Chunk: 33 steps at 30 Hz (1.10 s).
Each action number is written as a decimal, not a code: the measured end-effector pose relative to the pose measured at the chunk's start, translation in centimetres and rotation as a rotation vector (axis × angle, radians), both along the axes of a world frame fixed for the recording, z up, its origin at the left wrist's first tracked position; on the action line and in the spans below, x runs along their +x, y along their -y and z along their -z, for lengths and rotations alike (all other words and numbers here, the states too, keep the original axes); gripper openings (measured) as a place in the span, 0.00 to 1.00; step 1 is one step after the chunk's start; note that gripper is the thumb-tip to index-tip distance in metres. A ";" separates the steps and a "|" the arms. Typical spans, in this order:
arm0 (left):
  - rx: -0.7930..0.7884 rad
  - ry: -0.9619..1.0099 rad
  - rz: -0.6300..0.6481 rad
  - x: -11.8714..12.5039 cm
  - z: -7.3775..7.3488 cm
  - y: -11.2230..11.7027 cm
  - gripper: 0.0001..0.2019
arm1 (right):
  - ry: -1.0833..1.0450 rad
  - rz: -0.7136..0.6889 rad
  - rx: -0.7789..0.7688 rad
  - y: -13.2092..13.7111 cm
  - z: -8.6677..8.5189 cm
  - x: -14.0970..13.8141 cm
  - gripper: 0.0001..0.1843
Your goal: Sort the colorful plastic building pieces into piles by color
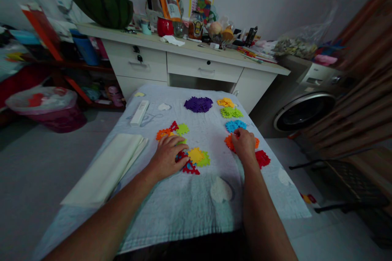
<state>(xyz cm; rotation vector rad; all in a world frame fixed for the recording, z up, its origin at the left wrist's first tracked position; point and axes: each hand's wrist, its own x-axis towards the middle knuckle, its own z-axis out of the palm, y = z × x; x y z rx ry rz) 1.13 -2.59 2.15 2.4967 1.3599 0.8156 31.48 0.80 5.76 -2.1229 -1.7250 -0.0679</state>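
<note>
My left hand (170, 154) lies over a mixed group of plastic gear pieces, its fingers spread and touching some of them. Around it show orange gears (163, 133), a green gear (183, 129), a yellow gear (196, 155) and red toothed pieces (190, 168). My right hand (244, 143) is closed, fingers curled down at a pile of orange gears (229, 142); its fingertips are hidden, so what it grips does not show. Just beyond it sits a blue gear pile (235, 125), and nearer me are red gears (262, 159).
Farther back on the cloth-covered table (220, 216) are purple gears (198, 104), light green gears (231, 112) and yellow-orange gears (225, 102). A white box (139, 113) and a folded pale cloth (104, 171) lie left. Behind stands a cluttered desk (202, 53); a washing machine (294, 102) is right.
</note>
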 end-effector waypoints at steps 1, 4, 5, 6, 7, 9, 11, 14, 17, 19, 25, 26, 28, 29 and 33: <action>0.001 -0.004 -0.003 0.0 0.0 0.0 0.13 | 0.002 0.006 0.010 0.0 0.0 -0.1 0.10; 0.004 -0.011 -0.007 0.0 0.1 -0.1 0.13 | -0.014 -0.027 0.076 0.0 0.3 -0.7 0.11; 0.006 -0.010 -0.008 0.0 0.1 -0.1 0.13 | -0.031 -0.066 0.103 0.1 0.5 -1.2 0.10; 0.009 -0.008 -0.010 -0.1 0.1 -0.1 0.14 | -0.053 -0.121 0.127 0.1 0.7 -1.8 0.10; 0.012 -0.005 -0.013 -0.1 0.1 -0.2 0.14 | -0.078 -0.189 0.145 0.2 0.9 -2.5 0.10; 0.013 -0.006 -0.019 -0.1 0.2 -0.2 0.14 | -0.126 -0.340 0.153 0.5 1.4 -4.1 0.09; 0.009 -0.010 -0.022 -0.1 0.2 -0.3 0.15 | -0.162 -0.481 0.128 0.9 1.8 -5.6 0.09; 0.003 -0.016 -0.024 -0.2 0.3 -0.3 0.15 | -0.205 -0.643 0.062 1.6 1.9 -7.2 0.09; 0.003 -0.019 -0.025 -0.2 0.2 -0.3 0.15 | -0.231 -0.753 0.006 2.1 1.6 -8.1 0.09; 0.004 -0.020 -0.027 -0.2 0.2 -0.2 0.14 | -0.232 -0.797 -0.028 2.3 1.5 -8.4 0.10; 0.015 -0.015 -0.029 -0.2 0.3 -0.3 0.13 | -0.177 -0.869 -0.150 2.5 1.7 -9.3 0.18; 0.017 -0.016 -0.029 -0.2 0.3 -0.3 0.13 | -0.172 -0.874 -0.156 2.6 1.7 -9.4 0.18; 0.020 -0.019 -0.030 -0.2 0.4 -0.4 0.14 | -0.171 -0.879 -0.158 2.6 1.8 -9.4 0.19; 0.021 -0.020 -0.030 -0.2 0.5 -0.4 0.14 | -0.171 -0.883 -0.157 2.6 1.8 -9.4 0.20; 0.021 -0.022 -0.023 -0.3 0.5 -0.4 0.13 | -0.158 -0.916 -0.182 2.6 1.7 -9.3 0.25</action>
